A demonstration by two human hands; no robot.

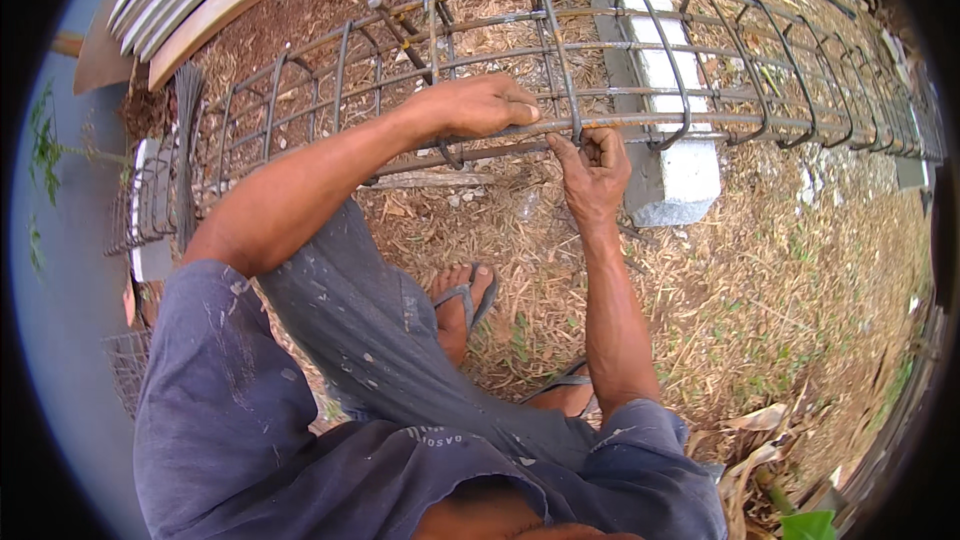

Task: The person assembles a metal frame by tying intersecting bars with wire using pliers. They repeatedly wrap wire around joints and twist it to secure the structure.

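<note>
Outdoors, straw-strewn brown ground [760,270] lies under one long, rusty steel-rod cage [563,70] crossing one white-topped, rectangular concrete block [685,175]. Two hands meet its near bar: left hand [482,105] curled over, right hand [597,172] half-closed; I cannot tell what either grips.

underside of left hand [485,104] hidden, green leaf [808,526] cut off by lower edge

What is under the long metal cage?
Under the rebar cage are a white-topped block and dry plant litter. Bars and the left hand cover parts, so those spots can't be seen.
</note>
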